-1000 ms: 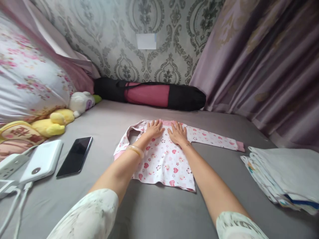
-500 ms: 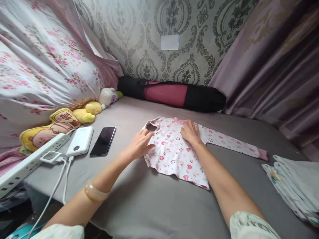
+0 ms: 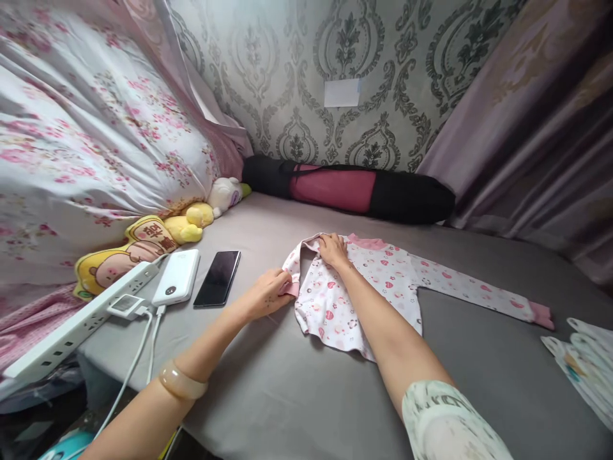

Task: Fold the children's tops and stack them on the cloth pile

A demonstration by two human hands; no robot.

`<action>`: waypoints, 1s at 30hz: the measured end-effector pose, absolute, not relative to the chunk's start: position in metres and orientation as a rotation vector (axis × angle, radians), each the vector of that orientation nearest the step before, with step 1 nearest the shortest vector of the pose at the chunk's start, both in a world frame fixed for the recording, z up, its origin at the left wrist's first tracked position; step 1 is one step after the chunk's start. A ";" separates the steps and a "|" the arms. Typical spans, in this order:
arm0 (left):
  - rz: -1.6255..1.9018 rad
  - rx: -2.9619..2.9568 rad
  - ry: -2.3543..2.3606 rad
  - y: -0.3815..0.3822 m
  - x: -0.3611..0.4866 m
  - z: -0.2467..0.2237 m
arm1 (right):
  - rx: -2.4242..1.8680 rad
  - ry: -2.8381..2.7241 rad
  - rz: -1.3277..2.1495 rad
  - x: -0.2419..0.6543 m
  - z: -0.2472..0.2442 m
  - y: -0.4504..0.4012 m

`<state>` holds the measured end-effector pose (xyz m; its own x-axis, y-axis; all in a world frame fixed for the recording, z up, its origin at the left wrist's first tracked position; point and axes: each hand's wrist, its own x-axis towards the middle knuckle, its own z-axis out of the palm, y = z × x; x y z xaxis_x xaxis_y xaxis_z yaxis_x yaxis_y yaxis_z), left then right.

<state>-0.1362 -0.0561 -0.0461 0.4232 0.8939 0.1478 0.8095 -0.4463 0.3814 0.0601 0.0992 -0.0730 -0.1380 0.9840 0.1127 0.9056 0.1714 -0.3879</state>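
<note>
A child's long-sleeved shirt (image 3: 378,281), white with pink hearts and a pink collar, lies spread on the grey bed sheet. My left hand (image 3: 271,292) is closed on the pink cuff of its left-side sleeve, which bends down beside the body of the shirt. At the shoulder of that same sleeve, my right hand (image 3: 334,250) lies on the fabric with its fingers stretched out. The other sleeve (image 3: 474,294) reaches out straight to the right. My right forearm hides part of the shirt's lower front.
To the left are a black phone (image 3: 217,278), a white power bank (image 3: 176,276) and a power strip (image 3: 86,322) with cables. Plush toys (image 3: 191,220) sit behind them. A black and pink long bag (image 3: 335,188) lies along the wall. Folded clothes (image 3: 587,364) are at right.
My right hand has moved left from the collar to the shoulder. My left hand has taken hold of the cuff, and the left-side sleeve now shows pulled outward. The view has shifted slightly.
</note>
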 end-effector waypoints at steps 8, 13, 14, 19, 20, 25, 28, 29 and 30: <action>0.559 2.045 1.471 -0.030 -0.146 -0.025 | -1.836 -2.025 0.244 0.056 -0.081 0.098; 1.066 1.601 1.456 0.012 -0.194 -0.004 | -1.823 -2.044 0.191 0.055 -0.083 0.096; 1.163 1.513 1.450 0.022 -0.205 0.000 | -1.820 -2.048 0.181 0.055 -0.082 0.095; 1.343 1.074 1.572 0.070 -0.245 0.003 | -1.825 -2.065 0.153 0.054 -0.081 0.093; 1.325 0.985 1.603 0.077 -0.249 0.000 | -1.823 -2.069 0.146 0.054 -0.080 0.093; 1.149 0.691 1.730 0.101 -0.257 -0.026 | -1.808 -2.080 0.136 0.053 -0.078 0.090; 1.082 0.645 1.746 0.104 -0.257 -0.034 | -1.796 -2.075 0.143 0.052 -0.077 0.090; 1.072 0.634 1.742 0.105 -0.257 -0.034 | -1.800 -2.064 0.151 0.053 -0.078 0.091; 1.071 0.628 1.744 0.105 -0.256 -0.034 | -1.810 -2.049 0.162 0.053 -0.078 0.092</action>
<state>-0.2558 0.1049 -0.0335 -0.4068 0.7893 -0.4598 -0.0533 0.4820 0.8745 0.0533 0.0917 -0.0781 -0.0813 0.9724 0.2185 0.9261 0.1548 -0.3441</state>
